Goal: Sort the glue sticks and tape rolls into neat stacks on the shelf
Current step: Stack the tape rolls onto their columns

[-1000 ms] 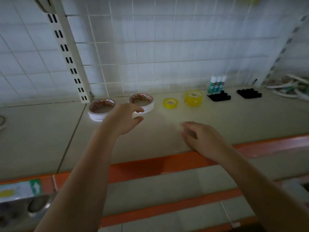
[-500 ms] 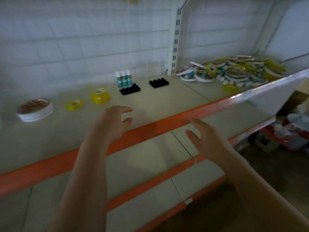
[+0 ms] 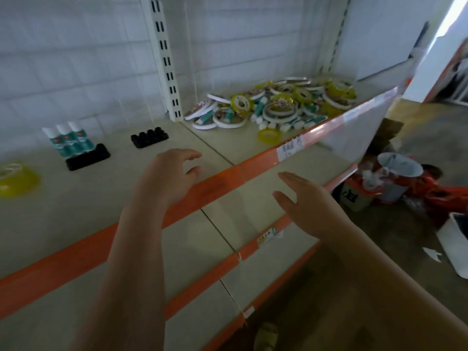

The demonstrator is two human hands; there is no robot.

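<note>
A jumbled pile of tape rolls and glue sticks (image 3: 276, 105) lies on the right section of the shelf (image 3: 106, 198). One yellow tape roll (image 3: 269, 135) sits apart near the shelf's front edge. Three green-and-white glue sticks (image 3: 69, 141) stand upright in a black holder (image 3: 88, 158) at the left. A second black holder (image 3: 149, 137) stands bare beside it. A yellow tape roll (image 3: 17, 179) lies at the far left. My left hand (image 3: 172, 176) hovers over the shelf's front edge, fingers loosely spread, holding nothing. My right hand (image 3: 309, 206) is flat and held out below the shelf's level, also holding nothing.
A slotted white upright (image 3: 166, 59) divides the two shelf sections. Orange-edged lower shelves (image 3: 253, 247) run beneath. On the floor at the right stand a bucket with red bags (image 3: 377, 188) and a white bin (image 3: 455, 244).
The view has swung right, so the pile of tapes is now near the middle. Both hands have travelled right with it, holding nothing. The white tape rolls at the left have left the view.
</note>
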